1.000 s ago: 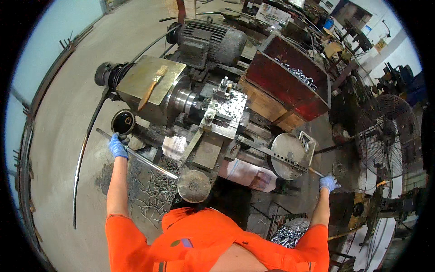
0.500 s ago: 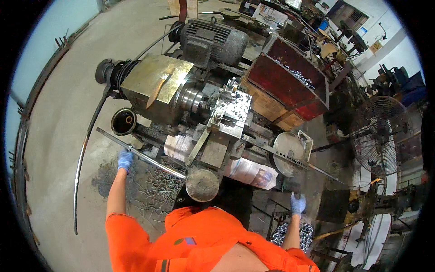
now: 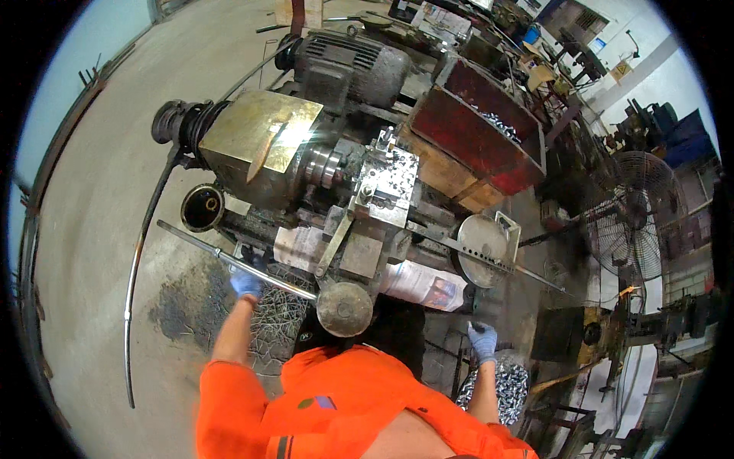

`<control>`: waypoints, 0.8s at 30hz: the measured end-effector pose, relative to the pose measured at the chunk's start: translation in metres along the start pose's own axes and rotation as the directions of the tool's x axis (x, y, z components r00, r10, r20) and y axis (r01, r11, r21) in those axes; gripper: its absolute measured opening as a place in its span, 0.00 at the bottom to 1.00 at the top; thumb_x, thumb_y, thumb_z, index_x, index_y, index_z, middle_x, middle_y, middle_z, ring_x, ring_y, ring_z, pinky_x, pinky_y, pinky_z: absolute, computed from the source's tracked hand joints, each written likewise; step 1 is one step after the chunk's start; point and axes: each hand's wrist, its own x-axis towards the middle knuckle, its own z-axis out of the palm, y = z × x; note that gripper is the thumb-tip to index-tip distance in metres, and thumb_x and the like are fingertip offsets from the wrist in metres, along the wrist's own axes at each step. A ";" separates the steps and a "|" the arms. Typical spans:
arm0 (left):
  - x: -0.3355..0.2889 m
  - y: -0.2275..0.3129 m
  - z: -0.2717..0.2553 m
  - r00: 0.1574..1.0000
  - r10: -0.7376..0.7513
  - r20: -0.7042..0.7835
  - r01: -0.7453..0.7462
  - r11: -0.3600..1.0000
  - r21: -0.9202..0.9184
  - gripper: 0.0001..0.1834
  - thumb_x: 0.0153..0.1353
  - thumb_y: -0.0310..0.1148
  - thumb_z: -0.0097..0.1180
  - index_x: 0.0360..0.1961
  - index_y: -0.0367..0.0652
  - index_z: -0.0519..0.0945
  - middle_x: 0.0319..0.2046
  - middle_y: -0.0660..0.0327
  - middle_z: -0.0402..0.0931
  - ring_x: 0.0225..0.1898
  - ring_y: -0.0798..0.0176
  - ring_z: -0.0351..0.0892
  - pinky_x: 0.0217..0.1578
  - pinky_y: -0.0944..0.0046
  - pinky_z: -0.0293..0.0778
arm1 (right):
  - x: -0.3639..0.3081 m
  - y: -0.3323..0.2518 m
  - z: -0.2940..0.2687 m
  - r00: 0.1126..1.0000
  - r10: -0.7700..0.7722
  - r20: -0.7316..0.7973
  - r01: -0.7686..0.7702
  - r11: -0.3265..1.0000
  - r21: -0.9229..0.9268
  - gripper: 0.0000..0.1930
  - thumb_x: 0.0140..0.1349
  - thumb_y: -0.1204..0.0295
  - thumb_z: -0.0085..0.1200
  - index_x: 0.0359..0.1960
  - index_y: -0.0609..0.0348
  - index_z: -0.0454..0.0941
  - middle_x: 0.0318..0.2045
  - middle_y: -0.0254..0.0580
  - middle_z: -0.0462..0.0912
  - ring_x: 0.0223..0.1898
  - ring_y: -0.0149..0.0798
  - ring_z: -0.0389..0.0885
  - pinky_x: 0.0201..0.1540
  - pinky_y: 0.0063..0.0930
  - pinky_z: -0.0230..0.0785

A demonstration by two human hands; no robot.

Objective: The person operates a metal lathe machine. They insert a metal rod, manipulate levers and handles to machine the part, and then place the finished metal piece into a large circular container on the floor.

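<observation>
My left hand, in a blue glove, is at the long metal lever left of the round weight-like disc. The lever crosses its fingers, so I cannot see whether they grip it. My right hand, gloved too, hangs in front of the lathe-like machine. Its darkened fingers are drawn together, and what they hold, if anything, is too small to make out. Beneath that wrist stands a container heaped with small shiny metal parts. The machine's tool block sits beside the chuck, with metal chips on it.
Behind the tool block is a red bin with more metal parts. A large round plate and perforated bar project to the right. A caged fan stands further right. Wire-like scrap covers the floor beneath the lever.
My left hand has moved right along the lever, toward the disc. My right hand has shifted slightly left and down, away from a dark handle-like part. The view has shifted slightly.
</observation>
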 end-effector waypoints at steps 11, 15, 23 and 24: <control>0.051 -0.030 -0.059 0.769 0.113 0.629 -0.324 0.917 0.232 0.19 0.48 0.49 0.53 0.36 0.49 0.81 0.38 0.52 0.77 0.41 0.49 0.77 0.42 0.55 0.72 | 0.045 -0.123 -0.075 0.938 -0.326 -0.119 0.327 0.945 -0.018 0.11 0.47 0.69 0.62 0.30 0.63 0.81 0.28 0.46 0.82 0.30 0.37 0.81 0.37 0.26 0.71; 0.071 -0.005 -0.138 0.888 -0.017 0.459 -0.070 0.983 0.172 0.19 0.50 0.46 0.56 0.41 0.49 0.79 0.36 0.51 0.78 0.40 0.48 0.77 0.41 0.55 0.72 | 0.056 -0.231 -0.071 0.794 -0.600 -0.098 0.603 0.798 0.008 0.10 0.47 0.71 0.61 0.31 0.61 0.81 0.29 0.46 0.82 0.33 0.38 0.81 0.38 0.27 0.71; 0.111 -0.035 -0.311 0.989 -0.095 0.114 0.128 0.932 -0.340 0.18 0.57 0.43 0.52 0.43 0.43 0.77 0.34 0.51 0.79 0.36 0.54 0.79 0.37 0.60 0.73 | 0.051 -0.434 0.018 0.319 -0.943 0.089 0.943 0.326 0.074 0.15 0.49 0.58 0.56 0.32 0.55 0.81 0.29 0.44 0.81 0.34 0.47 0.77 0.42 0.36 0.67; 0.110 -0.036 -0.327 0.983 -0.138 0.118 0.172 0.914 -0.367 0.17 0.57 0.43 0.52 0.43 0.43 0.77 0.34 0.51 0.79 0.36 0.54 0.79 0.37 0.59 0.73 | 0.052 -0.447 0.034 0.296 -0.947 0.126 0.952 0.303 0.038 0.16 0.50 0.56 0.55 0.31 0.54 0.82 0.28 0.45 0.81 0.34 0.48 0.78 0.44 0.36 0.67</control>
